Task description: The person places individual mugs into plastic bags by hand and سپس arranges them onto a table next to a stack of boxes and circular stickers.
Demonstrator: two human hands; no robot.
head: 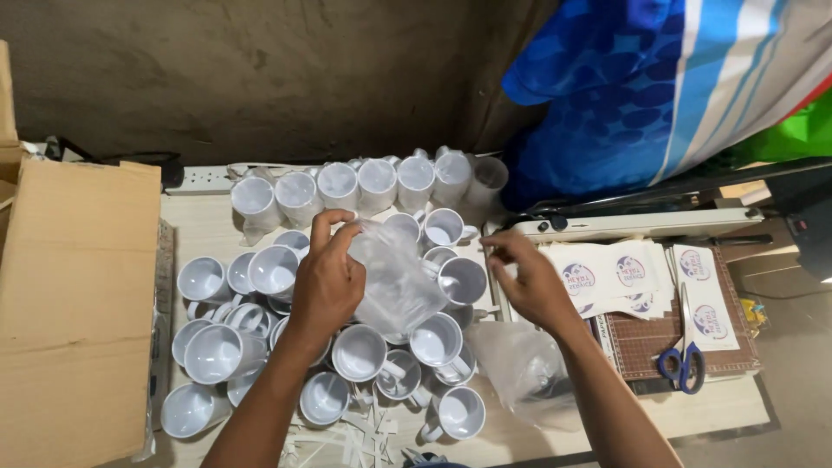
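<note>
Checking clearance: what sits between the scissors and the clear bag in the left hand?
In the head view, the right hand and printed sheets lie between the scissors and the clear bag held by the left hand.

Glossy white ceramic mugs [360,351] crowd a matt pale wood table [204,234]. The bag [394,282] is thin clear plastic, crinkled; the box [69,303] is matt brown cardboard.

Small mug-printing workshop | dozens of blank white mugs [360,351] crowd a pale table [204,230] | printed transfer sheets [607,277], a cutting mat [646,342] and blue-handled scissors [685,360] alongside | cardboard box [74,295], bare concrete wall [260,69]
</note>
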